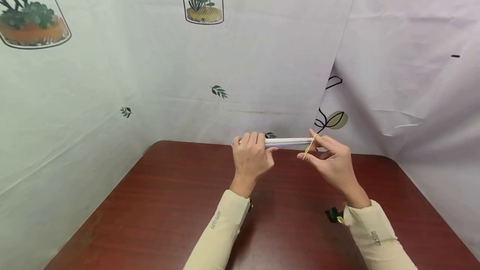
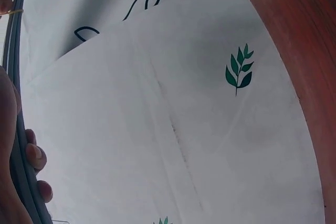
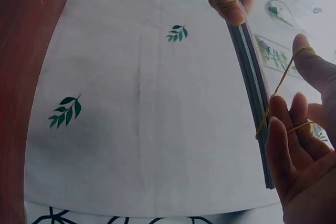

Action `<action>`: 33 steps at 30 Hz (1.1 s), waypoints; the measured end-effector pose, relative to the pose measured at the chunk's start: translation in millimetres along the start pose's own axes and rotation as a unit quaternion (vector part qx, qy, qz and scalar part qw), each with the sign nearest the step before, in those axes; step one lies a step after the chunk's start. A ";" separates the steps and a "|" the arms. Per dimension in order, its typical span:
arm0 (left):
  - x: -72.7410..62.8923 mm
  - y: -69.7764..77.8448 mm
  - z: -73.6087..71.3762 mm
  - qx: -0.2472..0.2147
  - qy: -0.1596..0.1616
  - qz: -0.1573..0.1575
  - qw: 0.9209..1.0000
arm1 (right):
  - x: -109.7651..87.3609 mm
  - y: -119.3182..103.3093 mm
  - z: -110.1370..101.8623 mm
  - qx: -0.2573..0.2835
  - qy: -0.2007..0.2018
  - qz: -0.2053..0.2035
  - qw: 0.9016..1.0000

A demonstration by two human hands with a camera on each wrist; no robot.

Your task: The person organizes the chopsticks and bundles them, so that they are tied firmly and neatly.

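My left hand [image 1: 252, 155] grips a bundle of long thin sticks [image 1: 288, 141], pale in the head view and grey in the wrist views, held level above the table's far edge. At the bundle's right end, my right hand [image 1: 334, 162] holds a yellow rubber band [image 1: 308, 149] stretched between thumb and fingers. In the right wrist view the band [image 3: 283, 77] passes around the sticks [image 3: 251, 77] near their free end and loops over the thumb. The left wrist view shows the sticks [image 2: 22, 150] along its left edge, partly hidden by the left hand.
Below the hands lies a dark red-brown table [image 1: 168, 211] with rounded far corners. White cloth [image 1: 262, 53] printed with plants hangs behind and on both sides. A small black object [image 1: 332, 215] shows beside the right cuff.
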State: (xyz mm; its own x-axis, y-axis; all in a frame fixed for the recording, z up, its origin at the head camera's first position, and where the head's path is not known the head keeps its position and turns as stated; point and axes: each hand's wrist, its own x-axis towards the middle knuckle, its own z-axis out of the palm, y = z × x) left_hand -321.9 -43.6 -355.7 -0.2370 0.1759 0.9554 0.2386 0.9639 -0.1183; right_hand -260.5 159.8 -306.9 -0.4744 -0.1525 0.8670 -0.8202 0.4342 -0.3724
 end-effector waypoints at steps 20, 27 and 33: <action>0.8 0.1 1.1 0.009 0.017 -0.006 1.000 | -9.1 32.3 5.6 -0.038 0.039 0.162 0.985; 0.6 0.4 0.7 0.010 0.008 -0.008 1.000 | -7.0 22.3 2.7 0.040 0.040 0.237 0.970; 0.7 -0.1 2.9 0.011 0.006 -0.006 1.000 | -3.0 14.2 1.7 0.057 0.043 0.262 0.962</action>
State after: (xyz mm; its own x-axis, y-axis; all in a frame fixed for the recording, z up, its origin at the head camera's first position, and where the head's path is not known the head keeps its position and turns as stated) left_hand -324.8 -43.0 -355.7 -0.2284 0.1612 0.9601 0.2150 0.9702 -0.1117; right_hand -271.3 165.0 -315.3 -0.8090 0.1367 0.5717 -0.5070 0.3301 -0.7963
